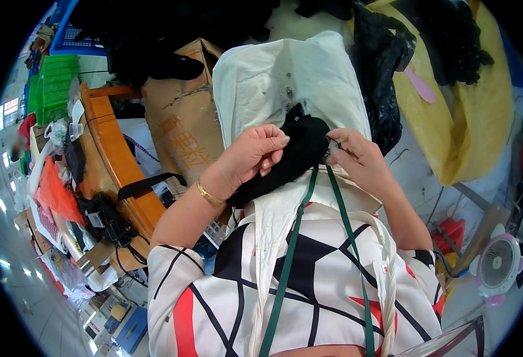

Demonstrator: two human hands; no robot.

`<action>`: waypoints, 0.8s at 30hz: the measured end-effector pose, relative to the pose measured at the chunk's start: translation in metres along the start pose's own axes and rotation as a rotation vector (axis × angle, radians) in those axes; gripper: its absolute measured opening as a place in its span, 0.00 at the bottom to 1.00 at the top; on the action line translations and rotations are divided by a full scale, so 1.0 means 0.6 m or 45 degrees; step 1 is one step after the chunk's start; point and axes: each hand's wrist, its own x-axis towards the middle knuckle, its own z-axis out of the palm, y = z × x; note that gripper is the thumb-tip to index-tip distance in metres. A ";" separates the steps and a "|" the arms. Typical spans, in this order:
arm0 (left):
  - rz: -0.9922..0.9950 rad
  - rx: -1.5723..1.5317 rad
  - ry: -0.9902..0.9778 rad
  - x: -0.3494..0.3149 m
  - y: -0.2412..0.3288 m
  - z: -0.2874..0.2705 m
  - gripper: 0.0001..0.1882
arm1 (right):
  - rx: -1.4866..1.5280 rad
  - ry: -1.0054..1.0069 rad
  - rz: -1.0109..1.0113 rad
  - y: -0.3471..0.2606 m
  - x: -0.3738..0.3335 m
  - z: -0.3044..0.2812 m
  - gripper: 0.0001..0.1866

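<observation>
A black piece of cloth (302, 146) lies across my lap on a whitish cloth (237, 74). My left hand (254, 156) is closed in a pinch over the cloth's left side; whatever sits between the fingertips is too small to make out. At the cloth's right edge, my right hand (359, 157) has thumb and forefinger pressed together around a small dark thing, mostly hidden by the fingers. Two lengths of green cord (294, 238) run down from beside that hand over my patterned top. A gold bracelet (209, 194) circles my left wrist.
A worn cardboard box (178, 113) and an orange wooden frame (112, 154) stand to the left. Dark fabric (172, 30) is heaped at the far side. On the right are a black plastic bag (380, 77), a yellow sack (481, 113), a pink paddle-shaped piece (420, 86) and a small fan (499, 262).
</observation>
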 end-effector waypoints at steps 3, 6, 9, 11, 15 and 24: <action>0.093 0.461 0.127 -0.008 0.003 0.005 0.07 | -0.103 -0.038 -0.202 -0.003 0.022 0.022 0.05; 0.253 0.686 0.183 -0.010 -0.006 0.007 0.07 | -0.416 0.080 -0.600 -0.001 0.051 0.046 0.03; 0.277 0.733 0.221 -0.009 -0.007 0.005 0.07 | -0.635 0.199 -0.618 -0.005 0.066 0.061 0.04; 0.286 0.736 0.230 -0.009 -0.011 0.001 0.07 | -0.748 0.211 -0.640 -0.004 0.076 0.067 0.05; 0.292 0.665 0.216 -0.006 -0.010 -0.001 0.07 | -0.829 0.202 -0.622 -0.006 0.080 0.067 0.04; 0.138 -0.157 0.118 0.000 -0.021 -0.008 0.04 | 0.432 0.039 0.197 0.037 0.016 0.002 0.06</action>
